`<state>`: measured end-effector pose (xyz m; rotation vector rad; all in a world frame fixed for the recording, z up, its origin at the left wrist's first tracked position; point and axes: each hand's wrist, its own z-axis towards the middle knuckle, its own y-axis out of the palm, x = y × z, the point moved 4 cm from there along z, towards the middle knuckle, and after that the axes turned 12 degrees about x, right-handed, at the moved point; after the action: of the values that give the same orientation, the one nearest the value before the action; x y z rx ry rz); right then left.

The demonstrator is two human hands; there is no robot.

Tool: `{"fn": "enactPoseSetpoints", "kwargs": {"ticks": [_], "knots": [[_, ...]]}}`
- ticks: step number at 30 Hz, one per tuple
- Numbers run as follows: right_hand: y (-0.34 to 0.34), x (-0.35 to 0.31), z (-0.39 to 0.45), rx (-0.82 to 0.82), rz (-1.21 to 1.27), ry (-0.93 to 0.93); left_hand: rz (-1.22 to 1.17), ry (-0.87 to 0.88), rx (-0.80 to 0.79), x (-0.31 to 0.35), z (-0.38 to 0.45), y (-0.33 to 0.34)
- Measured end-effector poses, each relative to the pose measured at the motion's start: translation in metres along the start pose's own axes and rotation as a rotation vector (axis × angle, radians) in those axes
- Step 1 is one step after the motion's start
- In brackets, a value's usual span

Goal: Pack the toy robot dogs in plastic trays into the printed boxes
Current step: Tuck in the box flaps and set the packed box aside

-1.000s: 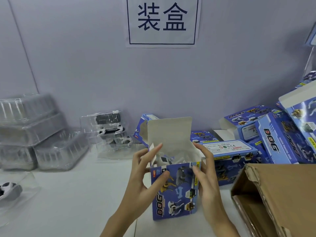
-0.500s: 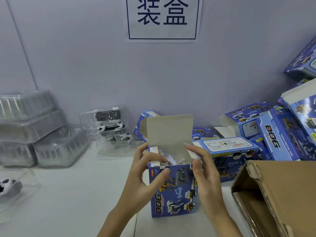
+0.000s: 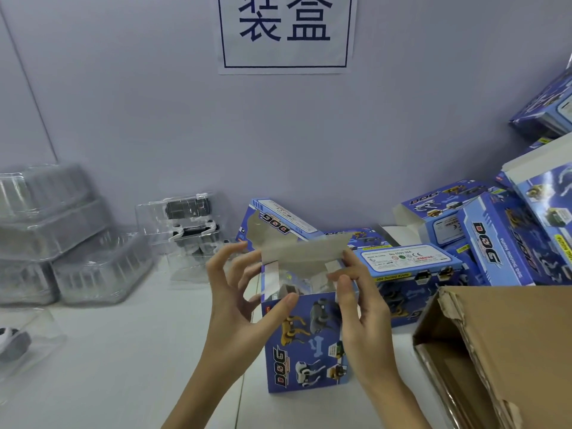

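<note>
Trays to the far left of the left hand: clear plastic trays (image 3: 62,236) sit stacked well apart from the hands; just beyond the left fingertips stands a smaller stack with toy dogs (image 3: 188,224) inside.
Left hand: the left hand (image 3: 238,301) holds the upright box (image 3: 306,342) at its left top corner, thumb on the printed front just under the rim, fingers spread and lightly bent beside the left wall. It is steadying, not clenching.
Box between the hands: the printed box stands on the white table (image 3: 108,366); a clear tray and part of the toy show inside the open top, so the toy looks already loaded.
Lid flap: the grey lid flap (image 3: 305,249) leans forward over the opening, half folded, not tucked.
Right hand: the right hand (image 3: 362,308) pinches the right top corner, thumb on the front, fingers on the right wall by the small side flap.
Doing it well: likely fold both side flaps in first, keep the thumbs bracing the front so the box does not tip, then press the lid down and slip its tongue inside the front wall without creasing it.
Right of the right hand: more blue boxes (image 3: 411,261) lie just behind, and an open brown carton (image 3: 495,345) stands near.
</note>
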<state>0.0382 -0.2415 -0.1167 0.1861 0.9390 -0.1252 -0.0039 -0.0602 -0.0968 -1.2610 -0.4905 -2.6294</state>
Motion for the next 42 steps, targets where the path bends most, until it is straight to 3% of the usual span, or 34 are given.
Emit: {"fn": "enactPoseSetpoints", "kwargs": {"ticks": [5,8,11,18,30,42], "knots": [[-0.003,-0.007,-0.004,-0.053,0.143,0.089,0.16,-0.034,-0.138,-0.002,-0.004,-0.002],[-0.001,-0.012,-0.01,-0.089,0.253,0.107,0.136,-0.059,-0.141,0.001,-0.007,-0.002],[-0.005,-0.011,-0.01,-0.021,0.328,0.172,0.1,-0.102,-0.125,0.003,-0.006,-0.002],[0.001,-0.012,-0.008,-0.037,0.317,0.057,0.119,-0.049,-0.078,0.009,-0.008,0.004],[-0.007,-0.016,-0.007,-0.072,0.184,-0.019,0.016,-0.113,-0.068,0.013,-0.003,-0.002],[-0.006,-0.017,-0.009,0.055,-0.046,-0.272,0.056,0.034,-0.101,0.012,-0.003,-0.005]]}}
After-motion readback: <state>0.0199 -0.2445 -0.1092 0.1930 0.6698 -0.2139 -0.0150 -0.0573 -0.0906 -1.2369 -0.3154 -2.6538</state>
